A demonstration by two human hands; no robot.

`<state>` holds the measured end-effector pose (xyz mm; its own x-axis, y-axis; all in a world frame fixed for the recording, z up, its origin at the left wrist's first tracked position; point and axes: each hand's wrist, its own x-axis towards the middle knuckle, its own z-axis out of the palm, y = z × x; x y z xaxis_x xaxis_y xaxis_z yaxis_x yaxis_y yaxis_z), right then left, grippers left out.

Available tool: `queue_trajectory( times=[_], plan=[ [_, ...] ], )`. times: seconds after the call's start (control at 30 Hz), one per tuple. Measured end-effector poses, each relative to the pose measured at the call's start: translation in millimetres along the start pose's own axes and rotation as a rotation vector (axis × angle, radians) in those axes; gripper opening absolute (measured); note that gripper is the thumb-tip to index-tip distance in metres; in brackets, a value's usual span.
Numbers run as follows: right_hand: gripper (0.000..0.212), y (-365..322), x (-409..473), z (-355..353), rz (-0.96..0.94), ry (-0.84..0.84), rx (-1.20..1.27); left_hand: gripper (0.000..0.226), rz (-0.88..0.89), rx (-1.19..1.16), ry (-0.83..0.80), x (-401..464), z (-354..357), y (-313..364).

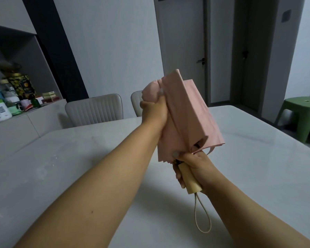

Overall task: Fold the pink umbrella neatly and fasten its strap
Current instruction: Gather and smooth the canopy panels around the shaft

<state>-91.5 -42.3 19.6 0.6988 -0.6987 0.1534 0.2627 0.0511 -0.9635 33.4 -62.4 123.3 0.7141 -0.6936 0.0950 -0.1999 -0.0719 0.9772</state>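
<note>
The pink umbrella (186,115) is collapsed and held up above the white table (70,158), its canopy panels gathered in flat folds pointing up and away from me. My left hand (155,113) grips the upper part of the folded canopy near its tip. My right hand (191,167) is wrapped round the pale wooden handle (190,179) at the bottom. A beige cord loop (203,217) hangs from the handle's end. A thin pink strap (211,150) dangles at the canopy's lower right edge, unfastened.
Two pale upholstered chairs (95,110) stand at the table's far side. A cluttered sideboard (13,104) with jars and boxes runs along the left. A green plastic stool (301,113) sits at the right. Closed doors (184,51) are behind.
</note>
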Motion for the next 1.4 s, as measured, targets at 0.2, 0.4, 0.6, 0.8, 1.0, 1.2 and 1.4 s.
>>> queue_trajectory(
  times=[0.2,0.4,0.6,0.8,1.0,1.2,1.4],
  plan=[
    [0.029,-2,-2,1,0.073,-0.095,0.027,0.058,-0.102,-0.526,-0.364,2,-23,-16],
    [0.033,6,5,3,0.040,-0.076,0.208,0.063,-0.056,-0.660,-0.468,2,-25,-24],
    [0.043,7,2,3,0.139,-0.290,0.475,0.053,-0.070,-0.630,-0.460,7,-20,-31],
    [0.045,6,5,1,0.143,-0.230,0.479,0.057,-0.154,-0.517,-0.376,5,-24,-31],
    [0.039,6,10,-8,0.110,-0.067,0.341,0.060,0.309,0.203,0.196,31,-44,15],
    [0.038,8,6,-4,0.135,-0.092,0.246,0.066,0.300,0.473,-0.111,31,-42,66],
    [0.031,10,8,-5,0.185,-0.102,0.268,0.044,0.318,0.351,-0.260,27,-55,83]
  ],
)
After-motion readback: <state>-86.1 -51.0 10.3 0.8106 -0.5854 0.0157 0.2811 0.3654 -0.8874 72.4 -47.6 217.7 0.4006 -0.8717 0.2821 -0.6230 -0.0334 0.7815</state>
